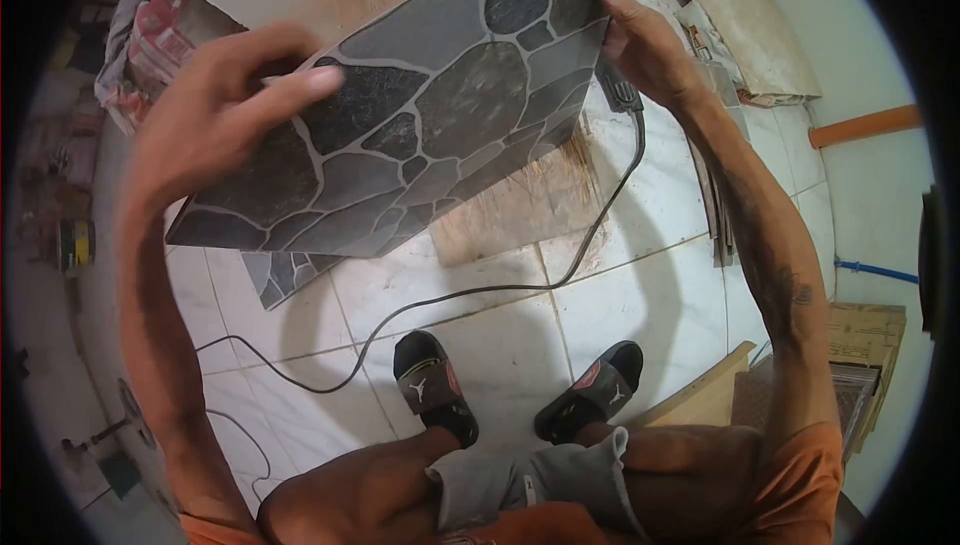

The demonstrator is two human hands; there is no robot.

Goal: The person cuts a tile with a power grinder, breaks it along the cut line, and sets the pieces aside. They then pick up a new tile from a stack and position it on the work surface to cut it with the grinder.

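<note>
A large floor tile (470, 95) printed with grey stone shapes and pale joints is held up, tilted, in front of me. At its upper left edge my left hand (225, 100) grips it, thumb on the patterned face and fingers partly hidden behind; this hand is a little blurred. My right hand (650, 45) holds the right edge, its thumb near the upper corner and the other fingers mostly out of sight. Below the tile's lower left corner, a smaller piece of the same patterned tile (285, 275) lies on the floor, partly covered.
A black corded tool (622, 93) shows partly behind the tile's right side. Its cord (470, 292) snakes over the white tiled floor (480, 335) before my feet. A worn board (520, 205) lies underneath. Cardboard (865, 330) and panels stand right, an orange pipe (865, 127) beyond.
</note>
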